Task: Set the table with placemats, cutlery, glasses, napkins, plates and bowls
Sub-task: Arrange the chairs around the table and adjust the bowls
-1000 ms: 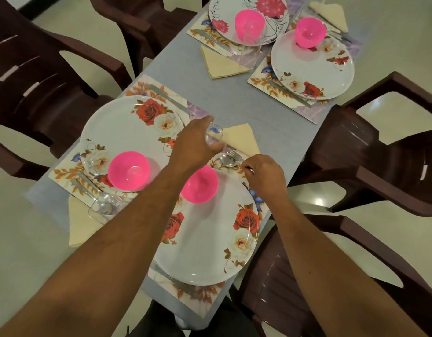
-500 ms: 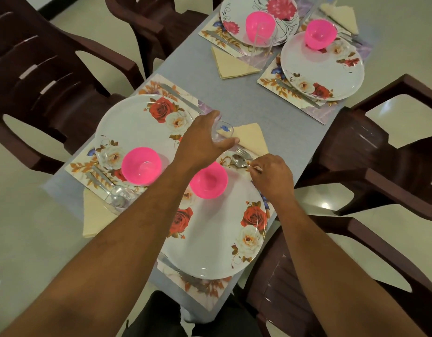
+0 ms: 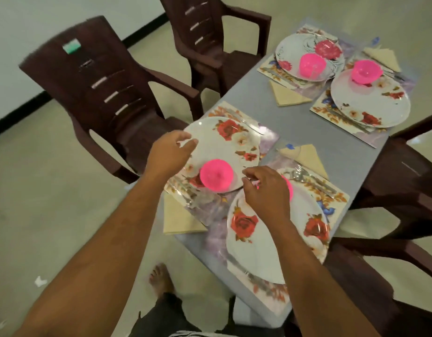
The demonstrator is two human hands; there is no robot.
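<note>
Plates (image 3: 224, 147) crowded by brown chairs (image 3: 108, 93).

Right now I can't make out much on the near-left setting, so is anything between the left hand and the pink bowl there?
Nothing visible. The left hand hovers over the floral plate's rim, and only bare plate lies between it and the pink bowl. The right hand is beside the bowl, not between.

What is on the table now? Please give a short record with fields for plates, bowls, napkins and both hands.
plates: four floral, each on a placemat, e.g. near left plate
bowls: four pink, one on each plate, e.g.
napkins: four beige, e.g.
left hand: over near left plate's edge, fingers loosely curled, holding nothing
right hand: over near right plate, hiding most of its bowl; grip unclear
</note>
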